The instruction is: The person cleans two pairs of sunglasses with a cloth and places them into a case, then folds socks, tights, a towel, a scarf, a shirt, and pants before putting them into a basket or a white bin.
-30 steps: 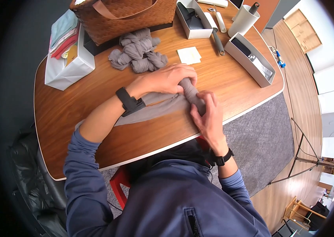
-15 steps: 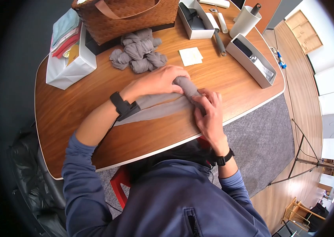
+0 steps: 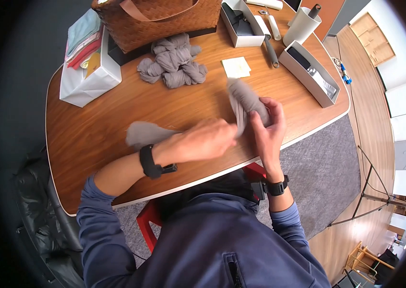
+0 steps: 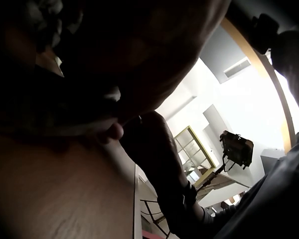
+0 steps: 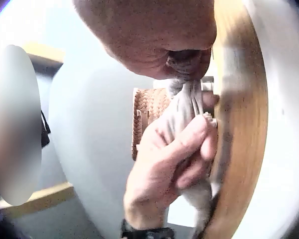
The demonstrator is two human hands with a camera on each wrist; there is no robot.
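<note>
Fabric tail [image 3: 144, 135], grey and blurred, shows on the left side of the table [image 3: 88, 113] as a broad, gathered patch, whereas half a second ago it was drawn out in a long flat strip to the roll. Next to it is the left hand [image 3: 202, 140], which has come off the far end of the roll and moved nearer to the person; its fingers are curled, and the right wrist view shows them pinching the grey cloth. Between this hand and the roll, a few narrow folds [image 3: 239, 113] hang along the roll's left side. Farther right is the grey roll [image 3: 250, 98], its far end uncovered now; I cannot tell if it is touching the table. At its near end the right hand [image 3: 271, 129] grips it, with thumb on the left and fingers on the right, a little more to the right than before. To my judgement, this change means that the rolling motion is interrupted and the left hand is handling the loose cloth, while the right one keeps the roll together. Beyond them, the heap of twisted grey cloth [image 3: 174, 60] appears unchanged.
</note>
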